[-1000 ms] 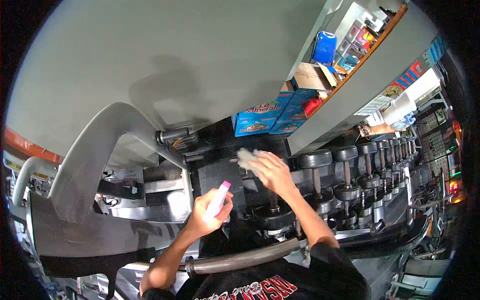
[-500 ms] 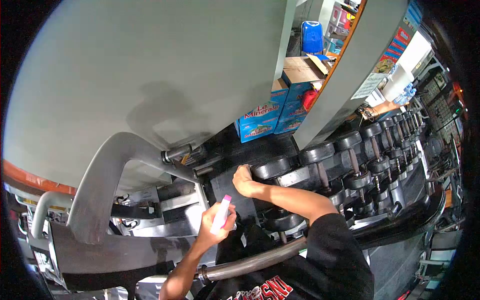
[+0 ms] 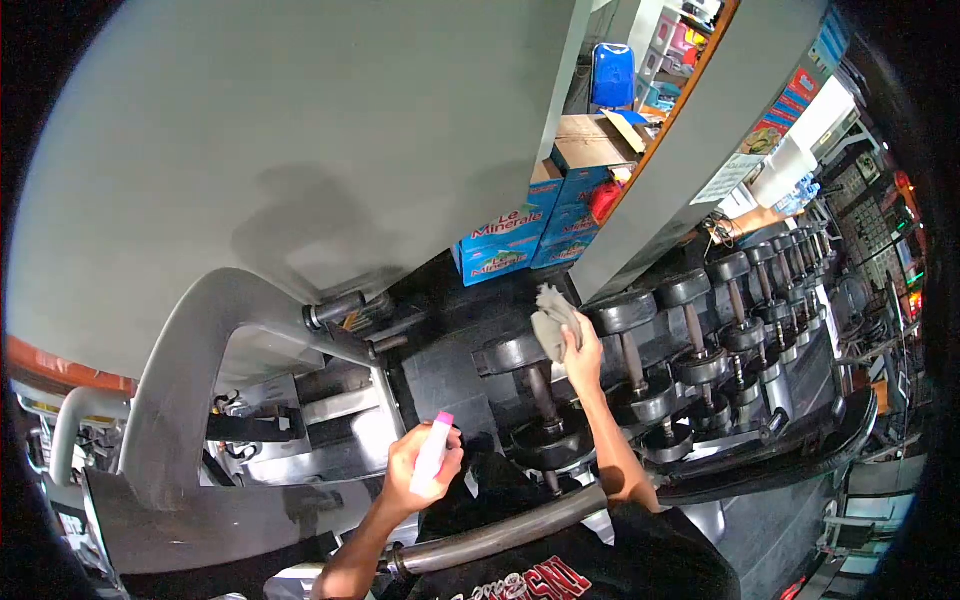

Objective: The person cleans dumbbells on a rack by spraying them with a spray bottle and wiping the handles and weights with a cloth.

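My left hand (image 3: 412, 466) is closed around a white spray bottle with a pink top (image 3: 434, 452), held upright above the curved metal bar (image 3: 500, 528). In my right hand (image 3: 582, 358) is a crumpled grey cloth (image 3: 552, 322), pinched between thumb and fingers. The cloth overlaps the nearest dumbbells in this view. Just left of it lies the round black head of a dumbbell (image 3: 508, 352), its metal handle (image 3: 541, 392) running down toward me. Another dumbbell head (image 3: 622, 312) sits right beside the cloth.
A row of black dumbbells (image 3: 737, 337) stretches away to the right on a rack. To the left stands a grey machine frame (image 3: 185, 380). Blue cardboard boxes (image 3: 500, 245) are stacked by the grey wall (image 3: 300, 130), near a blue chair (image 3: 613, 76).
My right hand has swung right and up from the end of the nearest dumbbell, bringing the cloth into view. My left hand has shifted slightly down and left with the bottle.
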`<state>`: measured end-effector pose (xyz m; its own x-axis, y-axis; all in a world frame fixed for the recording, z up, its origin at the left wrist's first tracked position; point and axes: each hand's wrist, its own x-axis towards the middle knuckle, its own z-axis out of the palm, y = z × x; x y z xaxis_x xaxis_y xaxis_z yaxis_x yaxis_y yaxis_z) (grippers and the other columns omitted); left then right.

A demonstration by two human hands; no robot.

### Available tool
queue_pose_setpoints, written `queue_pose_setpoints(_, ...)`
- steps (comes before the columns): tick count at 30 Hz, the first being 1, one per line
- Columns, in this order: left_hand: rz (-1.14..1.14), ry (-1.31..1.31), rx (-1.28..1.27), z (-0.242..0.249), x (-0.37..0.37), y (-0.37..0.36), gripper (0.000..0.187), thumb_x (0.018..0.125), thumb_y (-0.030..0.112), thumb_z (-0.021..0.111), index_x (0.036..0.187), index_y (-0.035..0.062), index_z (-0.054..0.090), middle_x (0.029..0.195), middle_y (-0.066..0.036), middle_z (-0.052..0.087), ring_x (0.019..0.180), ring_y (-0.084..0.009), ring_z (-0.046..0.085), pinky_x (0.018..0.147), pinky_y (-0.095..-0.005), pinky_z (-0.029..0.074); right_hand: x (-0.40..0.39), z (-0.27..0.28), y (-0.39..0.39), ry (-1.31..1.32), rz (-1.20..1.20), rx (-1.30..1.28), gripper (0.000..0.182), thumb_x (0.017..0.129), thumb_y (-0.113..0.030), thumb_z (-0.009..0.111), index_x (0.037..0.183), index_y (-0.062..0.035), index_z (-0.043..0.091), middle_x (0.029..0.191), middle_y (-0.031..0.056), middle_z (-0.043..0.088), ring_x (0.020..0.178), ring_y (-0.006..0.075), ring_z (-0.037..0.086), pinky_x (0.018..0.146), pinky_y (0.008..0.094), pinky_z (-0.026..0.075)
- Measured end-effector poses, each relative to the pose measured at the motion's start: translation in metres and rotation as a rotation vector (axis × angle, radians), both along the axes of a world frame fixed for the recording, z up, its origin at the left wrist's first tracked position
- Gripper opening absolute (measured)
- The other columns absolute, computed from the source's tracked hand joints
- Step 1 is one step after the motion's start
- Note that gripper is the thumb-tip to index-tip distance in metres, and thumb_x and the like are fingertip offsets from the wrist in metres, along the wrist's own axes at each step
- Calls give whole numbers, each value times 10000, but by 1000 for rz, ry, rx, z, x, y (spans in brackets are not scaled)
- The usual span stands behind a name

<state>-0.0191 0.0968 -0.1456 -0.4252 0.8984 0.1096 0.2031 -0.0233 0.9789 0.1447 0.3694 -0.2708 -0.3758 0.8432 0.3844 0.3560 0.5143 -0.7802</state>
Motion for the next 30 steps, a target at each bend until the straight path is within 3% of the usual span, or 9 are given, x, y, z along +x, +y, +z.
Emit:
queue_pose_setpoints(2, 17, -91, -29, 4, -4, -2, 130, 820, 15, 661, 937, -3, 609, 810, -68, 630, 686, -112, 608, 586, -252, 486, 5, -12, 6, -74, -176, -403, 353, 943, -216, 512, 1226, -6, 533, 1173, 195, 599, 1084, 322, 581, 931, 359, 434)
queue_pose_setpoints(6, 23, -188, -3, 18, -4, -1, 141, 857, -4, 623, 983, -11, 561, 794, -66, 622, 593, -97, 606, 522, -236, 488, 27, -88, 32, -213, -244, -536, 416, 969, -272, 460, 1298, -20, 490, 1244, 171, 578, 1124, 314, 560, 955, 348, 414)
queue_pose_setpoints(9, 66, -134, -10, 23, -4, 3, 75, 824, -46, 520, 899, -42, 529, 747, -81, 595, 565, -136, 622, 526, -256, 492, 27, -69, 26, 196, -69, -838, 402, 966, -253, 474, 1305, -38, 495, 1216, 114, 598, 1108, 208, 557, 957, 316, 402)
queue_pose_setpoints(12, 75, -131, 0, 23, -7, 3, 77, 836, -44, 513, 912, -47, 522, 743, -81, 589, 560, -144, 620, 521, -255, 491, 19, -30, 7, 95, -74, -526, 312, 983, -133, 432, 1259, -17, 518, 1204, 115, 592, 1108, 186, 546, 964, 290, 394)
queue_pose_setpoints(14, 75, -172, 28, 17, -9, -1, 103, 850, -40, 549, 952, -35, 530, 782, -88, 597, 575, -132, 616, 524, -251, 493, 9, 5, -13, 39, -44, -351, 316, 934, -125, 548, 1228, -8, 536, 1135, 127, 620, 1065, 187, 575, 912, 300, 440)
queue_pose_setpoints(17, 71, -218, 42, 20, -8, 0, 135, 858, -53, 568, 986, -28, 534, 822, -96, 604, 590, -123, 611, 531, -251, 499, -6, 46, -21, -141, 296, 74, 345, 869, -169, 629, 1192, -62, 575, 1152, 178, 610, 1055, 377, 590, 919, 409, 458)
queue_pose_setpoints(22, 90, -206, 1, 18, -8, 0, 129, 841, -82, 543, 963, -44, 525, 813, -89, 591, 579, -121, 602, 545, -253, 494, -30, 26, 29, -242, 125, -203, 308, 887, -258, 594, 1128, -65, 591, 1059, 192, 639, 1003, 398, 595, 849, 436, 482)
queue_pose_setpoints(24, 79, -201, 15, 18, -10, 1, 125, 843, -78, 543, 961, -40, 528, 815, -88, 588, 584, -120, 601, 544, -250, 491, -40, 29, 62, -485, 225, -432, 309, 884, -282, 555, 1099, -69, 619, 1073, 203, 635, 1009, 395, 596, 848, 443, 477)
queue_pose_setpoints(30, 77, -134, 33, 20, -13, 0, 114, 853, -64, 546, 962, -31, 537, 839, -92, 585, 591, -117, 595, 540, -246, 487, -77, -53, 141, -996, 845, -431, 335, 812, -212, 514, 1087, -101, 670, 1060, 161, 666, 968, 321, 624, 827, 386, 474)
